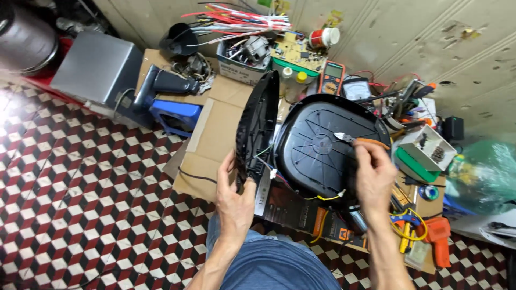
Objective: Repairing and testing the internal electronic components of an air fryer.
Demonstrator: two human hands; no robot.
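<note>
Black base cover [258,126] being held upright, left hand [235,196] fingers clamped on lower edge. Orange-handled pliers [359,140] being gripped by right hand [374,174], fingers closed, over black appliance housing [317,153].

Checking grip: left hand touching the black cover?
Touching. Head view shows the left hand gripping the lower edge of the upright black cover, fingers wrapped on it.

The detached cover [258,126] is standing on edge just beyond the left hand [235,196], the appliance body [317,156] is lying between both hands, and the multimeter [331,75] is sitting behind the right hand [373,174].
</note>
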